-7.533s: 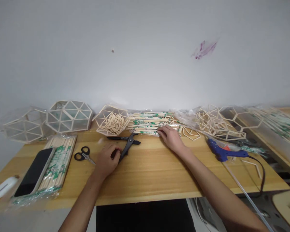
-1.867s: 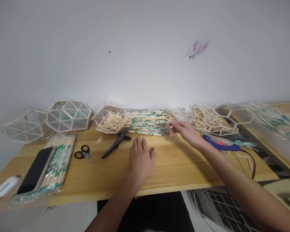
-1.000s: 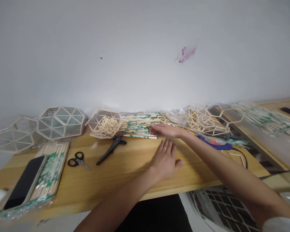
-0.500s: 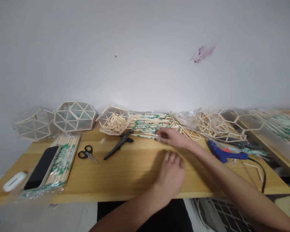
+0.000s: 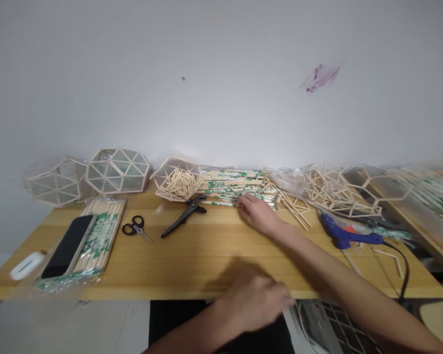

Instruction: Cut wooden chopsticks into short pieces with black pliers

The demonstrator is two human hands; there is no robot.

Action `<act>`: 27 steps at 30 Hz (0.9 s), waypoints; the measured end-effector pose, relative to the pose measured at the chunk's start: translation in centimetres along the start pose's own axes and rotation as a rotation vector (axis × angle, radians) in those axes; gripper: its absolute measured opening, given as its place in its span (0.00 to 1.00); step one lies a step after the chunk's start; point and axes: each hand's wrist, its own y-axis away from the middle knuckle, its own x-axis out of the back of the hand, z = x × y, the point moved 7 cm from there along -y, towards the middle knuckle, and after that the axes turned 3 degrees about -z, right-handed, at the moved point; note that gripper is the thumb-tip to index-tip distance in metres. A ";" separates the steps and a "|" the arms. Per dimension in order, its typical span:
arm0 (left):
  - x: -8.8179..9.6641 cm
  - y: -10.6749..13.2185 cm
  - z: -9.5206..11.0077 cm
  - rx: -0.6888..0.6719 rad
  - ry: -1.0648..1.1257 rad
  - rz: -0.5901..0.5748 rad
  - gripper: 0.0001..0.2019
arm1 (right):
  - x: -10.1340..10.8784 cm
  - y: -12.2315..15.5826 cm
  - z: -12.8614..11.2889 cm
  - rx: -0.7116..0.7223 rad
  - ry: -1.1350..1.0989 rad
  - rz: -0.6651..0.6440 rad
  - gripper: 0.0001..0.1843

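Note:
My right hand (image 5: 256,214) reaches across the wooden table (image 5: 192,255) to the pile of wrapped chopsticks (image 5: 231,187) at the back, fingers curled on the pile's near edge; whether it grips a stick is unclear. My left hand (image 5: 256,300) hovers at the table's near edge, blurred, fingers curled downward, nothing visible in it. Black cutting pliers (image 5: 184,221) lie left of the right hand. A stick-frame bowl with short cut sticks (image 5: 177,179) stands beside the pile.
Small black scissors (image 5: 136,228), a phone (image 5: 68,246) on a chopstick packet (image 5: 99,236), a white device (image 5: 26,265) and two panelled polyhedra (image 5: 118,169) lie left. Stick hexagon frames (image 5: 335,191) and a blue glue gun (image 5: 349,236) with cord lie right.
My left hand has drawn back from mid-table toward the near edge. My right hand stays at the chopstick pile. The pliers were put down earlier.

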 end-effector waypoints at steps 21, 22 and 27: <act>-3.9 -1.2 9.1 -0.226 0.281 -0.345 0.06 | -2.1 3.2 0.3 0.259 -0.320 0.205 0.12; -2.8 -0.4 7.6 -0.219 0.294 -0.284 0.07 | -2.0 3.3 0.3 0.254 -0.304 0.216 0.11; 4.7 6.6 -6.8 0.451 0.040 0.137 0.13 | -2.6 4.9 0.0 0.146 -0.133 0.243 0.15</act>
